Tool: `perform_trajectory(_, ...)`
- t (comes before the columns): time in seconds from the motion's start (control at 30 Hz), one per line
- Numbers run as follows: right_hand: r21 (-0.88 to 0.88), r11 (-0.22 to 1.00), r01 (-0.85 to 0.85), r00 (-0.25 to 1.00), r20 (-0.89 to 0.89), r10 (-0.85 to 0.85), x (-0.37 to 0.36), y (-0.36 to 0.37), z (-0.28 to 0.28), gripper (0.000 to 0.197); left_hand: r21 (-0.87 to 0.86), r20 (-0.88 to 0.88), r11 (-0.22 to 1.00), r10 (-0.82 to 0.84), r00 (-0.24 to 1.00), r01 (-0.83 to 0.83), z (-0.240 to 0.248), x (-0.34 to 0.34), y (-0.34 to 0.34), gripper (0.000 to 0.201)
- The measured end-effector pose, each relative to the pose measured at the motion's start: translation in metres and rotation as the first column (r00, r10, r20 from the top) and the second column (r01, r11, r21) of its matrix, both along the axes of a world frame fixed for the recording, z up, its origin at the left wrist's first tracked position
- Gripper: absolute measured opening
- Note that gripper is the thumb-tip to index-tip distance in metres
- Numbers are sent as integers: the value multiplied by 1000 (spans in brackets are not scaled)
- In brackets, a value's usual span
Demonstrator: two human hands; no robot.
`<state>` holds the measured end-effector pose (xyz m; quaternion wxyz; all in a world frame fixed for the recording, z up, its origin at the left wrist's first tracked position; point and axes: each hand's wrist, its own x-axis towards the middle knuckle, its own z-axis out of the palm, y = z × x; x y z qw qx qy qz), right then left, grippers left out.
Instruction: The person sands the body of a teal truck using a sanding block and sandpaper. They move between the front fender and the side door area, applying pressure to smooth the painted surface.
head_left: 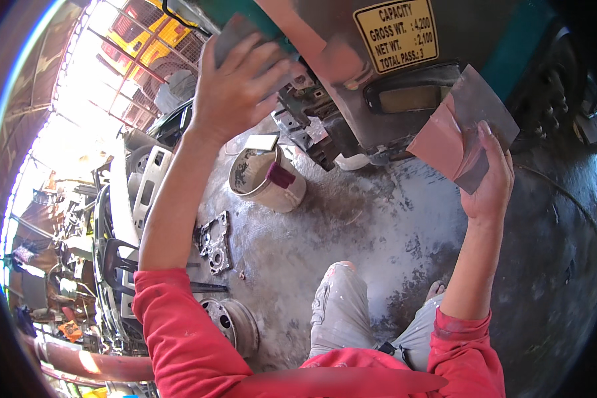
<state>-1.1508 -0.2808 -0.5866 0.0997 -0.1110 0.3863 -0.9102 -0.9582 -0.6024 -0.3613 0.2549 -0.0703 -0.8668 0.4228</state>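
Cluttered open-sided workshop with a wet-looking concrete floor. Across the top stands a dark grey and teal vehicle panel with pinkish patches. Below it sits a pale bucket, a purple cloth over its rim. The person's left hand, blurred, is raised near the panel, fingers slightly apart over a small grey piece; whether it is gripped, I cannot tell. The right hand pinches a pink-and-grey sheet, apparently sandpaper, thumb on top, in front of the panel's lower right. The step looks like handling sandpaper while smoothing the panel; the next move would call for a flat, even hold on the abrasive
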Motion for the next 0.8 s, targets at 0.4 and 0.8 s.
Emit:
perform_trajectory(0.4,73,997,-17,1000,5,17,9,-10,17,48,181,-423,966,-91,901,183,88,-40,48,44)
perform_trajectory(0.8,4,999,-46,998,36,46,2,-18,1,42,92,-346,996,40,937,-9,-72,-39,25,51)
